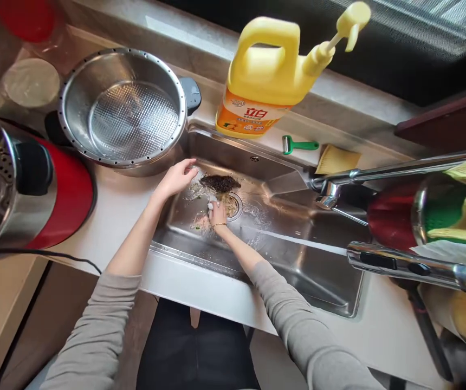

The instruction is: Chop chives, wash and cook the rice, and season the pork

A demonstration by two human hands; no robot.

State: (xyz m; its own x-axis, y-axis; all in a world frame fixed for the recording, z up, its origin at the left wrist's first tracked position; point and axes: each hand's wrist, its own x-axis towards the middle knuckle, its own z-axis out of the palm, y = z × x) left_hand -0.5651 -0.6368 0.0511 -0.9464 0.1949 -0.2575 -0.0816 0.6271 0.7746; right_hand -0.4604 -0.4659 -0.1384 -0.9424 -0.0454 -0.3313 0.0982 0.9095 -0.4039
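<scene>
My left hand (178,176) rests with spread fingers on the left rim of the steel sink (298,254), holding nothing. Down in the basin, my right hand (217,215) is closed on a small white thing, right beside the round drain strainer (233,205). A dark scrubbing pad (219,182) lies on the sink floor just beyond the drain. Bits of food scrap are scattered on the wet sink floor around both hands.
A large steel pot (125,111) stands left of the sink. A yellow detergent bottle (271,73), a green peeler (299,144) and a yellow sponge (337,158) sit behind it. The faucet (379,176) reaches in from the right. A red appliance (25,187) is at left.
</scene>
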